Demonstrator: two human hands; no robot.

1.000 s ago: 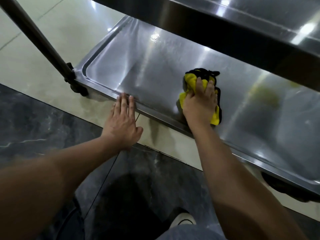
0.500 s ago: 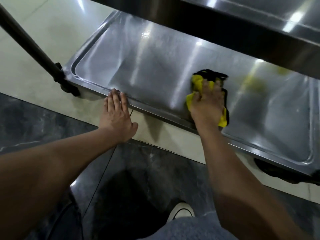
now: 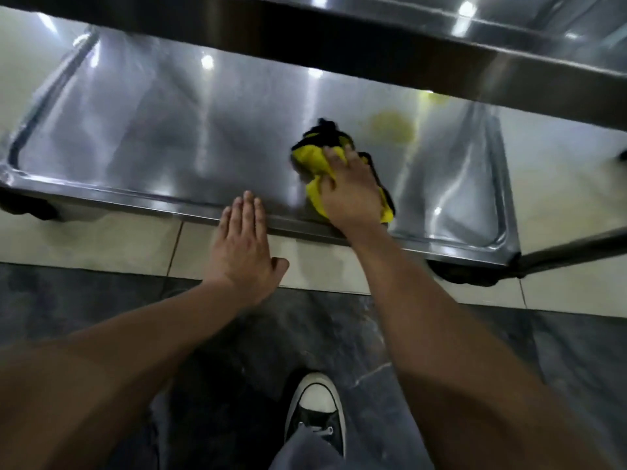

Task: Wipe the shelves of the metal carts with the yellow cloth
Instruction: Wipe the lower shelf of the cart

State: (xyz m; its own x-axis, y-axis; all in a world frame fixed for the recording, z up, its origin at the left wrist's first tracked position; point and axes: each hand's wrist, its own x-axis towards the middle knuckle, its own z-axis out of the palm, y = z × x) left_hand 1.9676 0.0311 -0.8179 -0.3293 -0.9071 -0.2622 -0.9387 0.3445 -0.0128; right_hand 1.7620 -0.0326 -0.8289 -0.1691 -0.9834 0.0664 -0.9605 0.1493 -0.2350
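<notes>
Nearest, a shoe (image 3: 317,407) stands on the dark floor (image 3: 101,293). Past it, the left hand (image 3: 242,251) lies flat, fingers straight, on the front rim of the bottom shelf (image 3: 142,137) — holding nothing. Just to its right, the right hand (image 3: 351,191) presses on the bunched cloth (image 3: 314,161); whether its fingers curl round it I cannot tell. The shelf runs long from left to right, so most of its bare metal lies leftward of the cloth — probably the next sweep. An upper shelf (image 3: 441,39) overhangs behind.
</notes>
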